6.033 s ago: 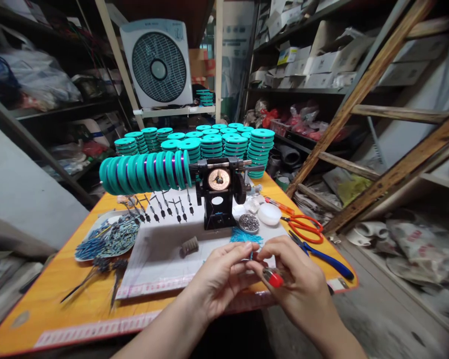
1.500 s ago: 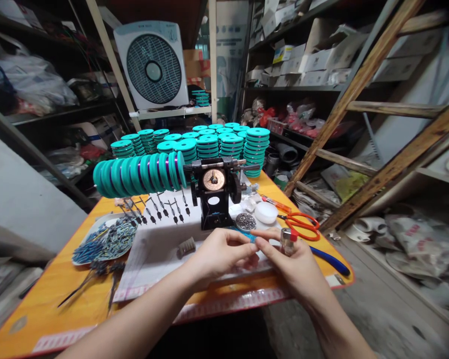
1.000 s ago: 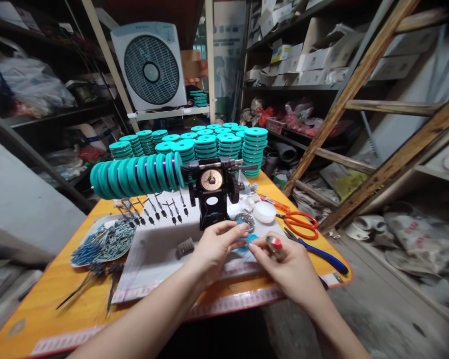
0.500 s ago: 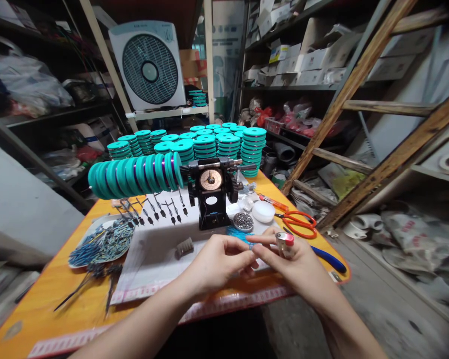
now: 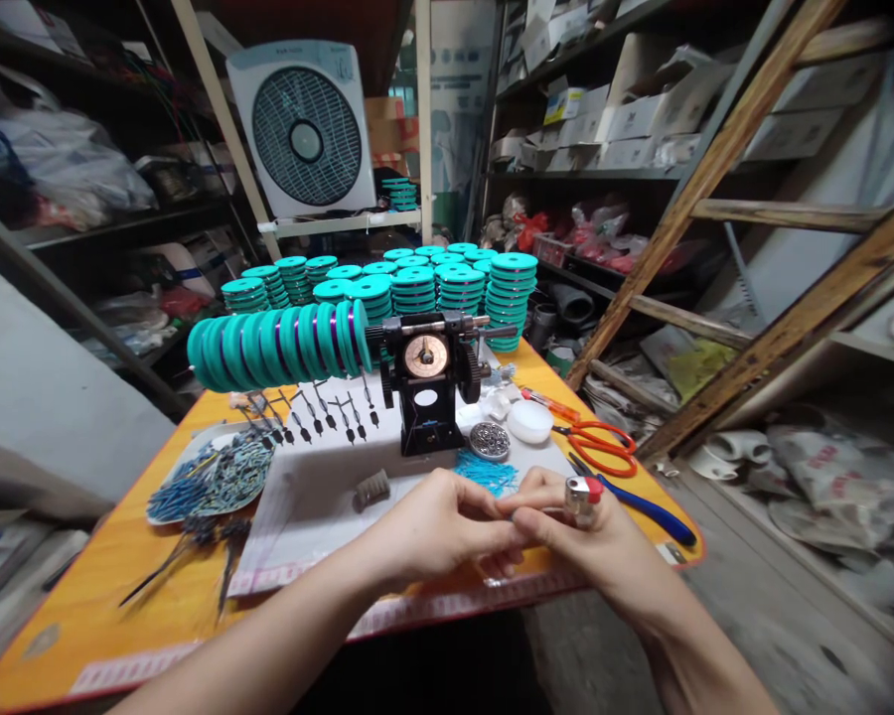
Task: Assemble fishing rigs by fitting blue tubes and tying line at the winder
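My left hand [image 5: 454, 531] is closed, its thumb and fingers pinched together against the fingertips of my right hand [image 5: 588, 541]. What lies between the fingertips is too small and covered to make out. A lighter [image 5: 583, 497] with a red button and metal head pokes up from the curled fingers of my right hand. Just beyond the hands lies a pile of thin light-blue pieces [image 5: 486, 473], beside a round dish of small metal parts [image 5: 490, 441]. A black winding machine [image 5: 428, 397] stands behind, bearing a row of teal spools [image 5: 275, 348] on its shaft.
Several stacks of teal spools [image 5: 514, 298] fill the table's back. At right lie orange-handled scissors [image 5: 603, 447], blue-handled pliers [image 5: 652, 511] and a white round container [image 5: 530, 422]. At left sits a tray of blue-grey pieces [image 5: 209, 477]. A wooden ladder [image 5: 685, 209] leans at right.
The view has shifted slightly, so the scene sits a little further right. My fingertips have drawn closer over each other, covering the small bluish bit that showed between them.
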`<state>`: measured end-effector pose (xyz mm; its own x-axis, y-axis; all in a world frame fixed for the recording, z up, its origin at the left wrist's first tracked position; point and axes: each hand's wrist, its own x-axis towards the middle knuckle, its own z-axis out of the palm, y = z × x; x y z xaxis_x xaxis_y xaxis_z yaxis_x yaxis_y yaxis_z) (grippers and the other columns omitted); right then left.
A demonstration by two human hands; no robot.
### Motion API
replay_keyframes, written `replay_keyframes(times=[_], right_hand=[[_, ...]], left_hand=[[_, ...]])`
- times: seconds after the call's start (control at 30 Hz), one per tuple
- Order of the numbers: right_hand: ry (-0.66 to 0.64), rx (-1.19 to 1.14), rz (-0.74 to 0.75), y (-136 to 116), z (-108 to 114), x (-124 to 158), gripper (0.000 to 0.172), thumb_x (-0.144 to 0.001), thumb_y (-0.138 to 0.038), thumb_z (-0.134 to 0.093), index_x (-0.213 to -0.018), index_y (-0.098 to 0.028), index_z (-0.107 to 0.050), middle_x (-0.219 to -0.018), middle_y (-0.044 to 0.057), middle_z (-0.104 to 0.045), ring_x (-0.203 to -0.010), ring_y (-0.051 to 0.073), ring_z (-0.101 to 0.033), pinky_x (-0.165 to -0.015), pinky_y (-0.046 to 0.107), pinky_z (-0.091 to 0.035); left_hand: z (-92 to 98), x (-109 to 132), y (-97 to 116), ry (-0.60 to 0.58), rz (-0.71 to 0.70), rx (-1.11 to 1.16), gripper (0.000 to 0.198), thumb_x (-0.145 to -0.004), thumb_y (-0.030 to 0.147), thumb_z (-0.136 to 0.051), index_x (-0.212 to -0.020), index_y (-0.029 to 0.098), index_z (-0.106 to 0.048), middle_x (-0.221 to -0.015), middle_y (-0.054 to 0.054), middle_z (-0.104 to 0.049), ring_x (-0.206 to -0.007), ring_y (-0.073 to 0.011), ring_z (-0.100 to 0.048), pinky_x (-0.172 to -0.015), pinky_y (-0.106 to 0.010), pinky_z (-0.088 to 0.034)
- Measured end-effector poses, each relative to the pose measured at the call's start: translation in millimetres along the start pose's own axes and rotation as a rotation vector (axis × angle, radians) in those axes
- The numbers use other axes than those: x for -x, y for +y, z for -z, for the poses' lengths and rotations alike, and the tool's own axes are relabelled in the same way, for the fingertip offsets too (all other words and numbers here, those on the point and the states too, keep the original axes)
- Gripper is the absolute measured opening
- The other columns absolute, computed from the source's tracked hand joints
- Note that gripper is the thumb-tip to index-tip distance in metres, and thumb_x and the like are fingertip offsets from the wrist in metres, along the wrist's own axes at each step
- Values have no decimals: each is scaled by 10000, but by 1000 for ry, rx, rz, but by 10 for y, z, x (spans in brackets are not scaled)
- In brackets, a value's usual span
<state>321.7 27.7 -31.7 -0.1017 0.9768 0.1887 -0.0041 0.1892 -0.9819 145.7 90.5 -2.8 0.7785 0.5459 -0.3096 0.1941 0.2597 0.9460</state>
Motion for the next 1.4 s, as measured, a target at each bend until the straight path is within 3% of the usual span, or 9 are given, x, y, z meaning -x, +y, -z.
replay_keyframes(times=[0.2, 0.4, 0.57, 0.83, 0.93, 1.0, 1.1, 1.2, 1.4], right_hand=[[52, 9, 29, 13, -51, 13, 170, -873, -294, -648, -776, -174, -718, -761, 32, -596, -744, 142, -591, -709, 262, -461], [197, -88, 4, 70, -153, 66, 216, -901, -355, -603, -813, -172, -679, -760, 24, -578, -690, 129, -560, -601, 242, -431], [308, -54, -11, 20, -216, 68, 181, -860, -333, -665, -802, -164, -697, -700, 9, -559, -674, 114, -519, -638, 243, -394], [386, -180, -46, 11, -347, 58, 237, -813, -383, -700, -769, -151, -688, -693, 4, -465, -630, 97, -464, -539, 218, -366], [392, -229, -88, 5, -370, 105, 310, -858, -445, -633, -915, -147, -699, -573, -46, -319, -472, 52, -303, -444, 199, -285], [413, -218, -85, -10, -378, 132, 340, -872, -463, -609, -933, -141, -698, -528, -70, -242, -444, 46, -218, -448, 210, -297], [445, -158, -55, -41, -392, 150, 281, -827, -427, -670, -875, -153, -706, -578, -30, -397, -499, 77, -366, -536, 247, -386], [442, -96, -35, -69, -416, 156, 214, -789, -377, -715, -834, -168, -701, -633, -4, -506, -562, 113, -488, -524, 249, -370], [459, -16, -11, -89, -448, 165, 200, -825, -366, -676, -767, -175, -677, -640, -6, -513, -576, 118, -492, -552, 261, -375]], left_hand=[[34, 14, 69, -16, 29, 19, 362, -647, 384, -798, -795, 62, -724, -702, -66, -661, -612, -133, -580, -653, -285, -489], [-20, 50, 60, 21, 9, 195, 430, -720, 423, -761, -975, 78, -723, -780, -103, -687, -707, -138, -639, -756, -286, -510], [-81, 24, -4, 20, -26, 308, 441, -705, 433, -780, -909, 45, -733, -795, -134, -682, -703, -123, -633, -718, -238, -514], [-139, 5, -67, 71, -80, 401, 407, -680, 405, -807, -816, 35, -709, -738, -110, -671, -661, -120, -642, -647, -209, -516], [-169, 32, -70, 86, -61, 433, 333, -716, 356, -790, -776, 52, -669, -733, -97, -666, -620, -117, -644, -614, -215, -515], [-188, 52, -69, 92, -50, 448, 325, -718, 354, -788, -762, 65, -645, -730, -88, -660, -607, -119, -641, -603, -222, -515], [-209, 80, -68, 88, -55, 442, 353, -709, 377, -790, -770, 62, -641, -727, -90, -651, -603, -123, -633, -601, -231, -511], [-228, 103, -73, 95, -70, 421, 388, -679, 388, -808, -777, 46, -653, -747, -103, -652, -598, -119, -618, -594, -227, -504], [-247, 119, -111, 97, -89, 416, 383, -719, 397, -778, -811, 36, -687, -778, -104, -642, -604, -108, -610, -600, -224, -494]])
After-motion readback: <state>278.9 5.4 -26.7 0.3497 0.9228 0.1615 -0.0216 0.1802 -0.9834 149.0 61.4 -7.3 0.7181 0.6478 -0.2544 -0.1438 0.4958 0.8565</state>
